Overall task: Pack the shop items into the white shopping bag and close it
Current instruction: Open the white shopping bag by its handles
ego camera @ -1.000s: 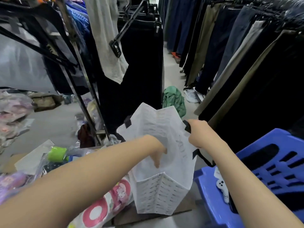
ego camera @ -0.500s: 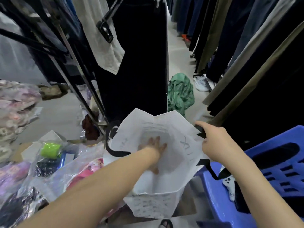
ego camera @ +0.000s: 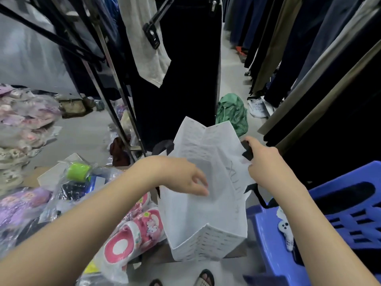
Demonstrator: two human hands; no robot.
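Floor (ego camera: 82, 139): pale grey, smooth.
Trousers (ego camera: 185, 79): dark, hanging along the aisle, centre and right.
Chair (ego camera: 266, 234): blue plastic, slatted, lower right.
Cloth (ego camera: 232, 112): green, crumpled on floor.

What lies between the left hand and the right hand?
Only the open white shopping bag, left hand at its mouth, right hand gripping its edge; head view.

White bag (ego camera: 208, 215) with grey print rows and black handles; blue chair (ego camera: 340, 228); pink-and-white cartoon slippers (ego camera: 136, 232); green cloth (ego camera: 233, 114).
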